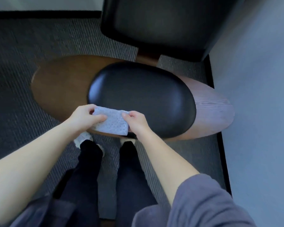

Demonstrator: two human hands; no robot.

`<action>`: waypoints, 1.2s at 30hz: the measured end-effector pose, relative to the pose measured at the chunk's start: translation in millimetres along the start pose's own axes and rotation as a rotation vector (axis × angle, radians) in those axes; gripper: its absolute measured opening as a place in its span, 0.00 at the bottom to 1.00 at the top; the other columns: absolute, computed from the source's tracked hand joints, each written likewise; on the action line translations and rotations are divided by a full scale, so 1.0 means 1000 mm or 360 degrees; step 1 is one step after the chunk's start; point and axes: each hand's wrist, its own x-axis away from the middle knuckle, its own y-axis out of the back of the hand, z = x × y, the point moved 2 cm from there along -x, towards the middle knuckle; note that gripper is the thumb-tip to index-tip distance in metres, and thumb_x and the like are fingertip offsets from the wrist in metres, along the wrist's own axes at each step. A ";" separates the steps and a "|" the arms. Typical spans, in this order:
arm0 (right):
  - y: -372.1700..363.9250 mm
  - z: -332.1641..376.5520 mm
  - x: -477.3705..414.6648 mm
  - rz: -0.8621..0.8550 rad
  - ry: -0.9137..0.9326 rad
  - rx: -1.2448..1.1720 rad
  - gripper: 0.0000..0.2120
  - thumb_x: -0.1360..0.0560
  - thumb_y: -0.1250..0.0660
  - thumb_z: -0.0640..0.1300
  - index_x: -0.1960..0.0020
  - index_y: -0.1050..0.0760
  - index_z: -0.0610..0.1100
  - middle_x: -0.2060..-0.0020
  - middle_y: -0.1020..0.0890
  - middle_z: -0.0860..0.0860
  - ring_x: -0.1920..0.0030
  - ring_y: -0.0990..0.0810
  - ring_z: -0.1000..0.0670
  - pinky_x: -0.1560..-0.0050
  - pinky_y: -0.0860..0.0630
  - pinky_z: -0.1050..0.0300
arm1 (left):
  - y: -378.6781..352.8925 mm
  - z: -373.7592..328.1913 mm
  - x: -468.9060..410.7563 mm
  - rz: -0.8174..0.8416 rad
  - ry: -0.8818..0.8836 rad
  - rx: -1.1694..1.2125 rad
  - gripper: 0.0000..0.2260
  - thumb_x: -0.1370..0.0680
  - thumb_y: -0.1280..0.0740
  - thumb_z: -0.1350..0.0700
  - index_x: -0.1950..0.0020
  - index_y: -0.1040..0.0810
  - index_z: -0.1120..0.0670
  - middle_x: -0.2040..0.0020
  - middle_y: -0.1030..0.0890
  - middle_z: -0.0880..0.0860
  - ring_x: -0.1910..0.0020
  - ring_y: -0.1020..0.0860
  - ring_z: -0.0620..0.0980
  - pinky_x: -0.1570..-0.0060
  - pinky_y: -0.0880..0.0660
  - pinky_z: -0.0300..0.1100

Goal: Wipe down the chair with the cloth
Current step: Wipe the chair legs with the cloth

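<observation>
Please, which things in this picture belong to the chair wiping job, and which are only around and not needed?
Belong to the job:
- cloth, folded, held by both hands
- left hand and right hand
- chair: black seat cushion, wooden seat base, black backrest

Only around:
- grey carpet
- wall with black baseboard
- person's shoes

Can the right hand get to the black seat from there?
Probably yes. The right hand grips the cloth at the seat's near edge, and nothing lies on the seat between hand and cushion. The left hand also grips the cloth, so it may need to release first.
</observation>
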 end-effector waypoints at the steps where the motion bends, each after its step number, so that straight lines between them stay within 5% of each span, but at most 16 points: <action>1: -0.018 0.008 -0.002 -0.0012 0.0006 -0.0022 0.11 0.26 0.33 0.48 0.63 0.25 0.43 0.62 0.23 0.48 0.60 0.24 0.49 0.48 0.21 0.40 | 0.017 0.003 -0.002 -0.0047 -0.0006 -0.0049 0.07 0.27 0.27 0.60 0.56 0.22 0.62 0.64 0.23 0.51 0.64 0.26 0.48 0.64 0.29 0.42; 5: -0.069 0.048 -0.016 -0.0051 0.0062 -0.0090 0.13 0.27 0.33 0.47 0.69 0.30 0.47 0.65 0.24 0.49 0.61 0.25 0.49 0.48 0.20 0.38 | 0.073 0.006 -0.018 -0.0237 -0.0041 -0.0201 0.09 0.28 0.28 0.59 0.54 0.23 0.63 0.61 0.23 0.54 0.63 0.27 0.49 0.64 0.33 0.43; 10: -0.110 0.088 -0.042 -0.0057 0.0167 -0.0145 0.13 0.28 0.34 0.49 0.56 0.23 0.38 0.61 0.20 0.46 0.57 0.20 0.46 0.46 0.21 0.38 | 0.129 0.001 -0.048 -0.0480 -0.0181 -0.0384 0.10 0.27 0.29 0.56 0.65 0.26 0.56 0.69 0.30 0.49 0.68 0.32 0.48 0.68 0.37 0.42; 13: -0.136 0.102 -0.045 -0.0116 0.0157 -0.0180 0.12 0.27 0.34 0.48 0.55 0.22 0.38 0.62 0.22 0.48 0.60 0.23 0.50 0.46 0.20 0.42 | 0.158 0.002 -0.055 -0.0439 -0.0259 -0.0444 0.16 0.26 0.30 0.57 0.71 0.32 0.53 0.72 0.34 0.48 0.70 0.35 0.48 0.70 0.39 0.42; 17: -0.178 0.122 -0.041 -0.0229 0.0172 -0.0197 0.08 0.23 0.34 0.46 0.52 0.20 0.42 0.62 0.21 0.52 0.62 0.24 0.54 0.59 0.27 0.61 | 0.206 0.008 -0.070 -0.0308 -0.0328 -0.0482 0.07 0.26 0.30 0.56 0.63 0.22 0.57 0.70 0.29 0.49 0.69 0.32 0.47 0.68 0.35 0.41; 23: -0.247 0.126 -0.056 -0.0525 0.0406 -0.0374 0.04 0.22 0.33 0.45 0.54 0.21 0.46 0.57 0.18 0.54 0.54 0.21 0.54 0.51 0.25 0.58 | 0.254 0.020 -0.097 -0.0162 -0.0514 -0.0503 0.06 0.27 0.30 0.57 0.64 0.22 0.51 0.68 0.24 0.49 0.68 0.29 0.43 0.65 0.31 0.41; 25: -0.263 0.119 -0.049 -0.0628 0.0434 -0.0369 0.07 0.21 0.35 0.46 0.47 0.21 0.46 0.50 0.19 0.53 0.49 0.23 0.55 0.47 0.28 0.60 | 0.262 0.031 -0.102 -0.0158 -0.0542 -0.0473 0.03 0.27 0.30 0.57 0.60 0.20 0.55 0.64 0.21 0.54 0.64 0.26 0.45 0.60 0.26 0.46; 27: -0.273 0.102 -0.038 -0.0563 0.0434 -0.0365 0.16 0.20 0.37 0.49 0.33 0.26 0.46 0.36 0.24 0.52 0.37 0.27 0.56 0.37 0.33 0.62 | 0.271 0.043 -0.106 -0.0251 -0.0557 -0.0388 0.03 0.27 0.31 0.57 0.60 0.21 0.55 0.65 0.23 0.51 0.66 0.28 0.42 0.63 0.27 0.40; 30: -0.285 0.059 -0.026 -0.0342 0.0513 0.0080 0.30 0.20 0.40 0.58 0.22 0.42 0.50 0.22 0.43 0.54 0.22 0.48 0.56 0.25 0.50 0.57 | 0.286 0.069 -0.114 -0.0505 -0.0513 -0.0207 0.05 0.27 0.33 0.56 0.61 0.26 0.56 0.67 0.29 0.46 0.68 0.32 0.40 0.68 0.31 0.35; 33: -0.285 0.017 -0.029 -0.0375 0.0574 0.0604 0.36 0.19 0.42 0.59 0.20 0.55 0.50 0.21 0.56 0.57 0.22 0.61 0.57 0.22 0.58 0.49 | 0.287 0.104 -0.126 -0.0586 -0.0467 -0.0213 0.07 0.28 0.35 0.55 0.61 0.29 0.58 0.65 0.30 0.47 0.66 0.33 0.44 0.65 0.32 0.43; 36: -0.274 -0.003 -0.047 -0.0478 0.0696 0.0830 0.37 0.19 0.40 0.53 0.20 0.59 0.47 0.20 0.57 0.53 0.22 0.60 0.53 0.22 0.56 0.46 | 0.263 0.137 -0.140 -0.0495 -0.0537 -0.0337 0.07 0.26 0.36 0.57 0.62 0.32 0.53 0.66 0.31 0.45 0.68 0.33 0.42 0.69 0.33 0.35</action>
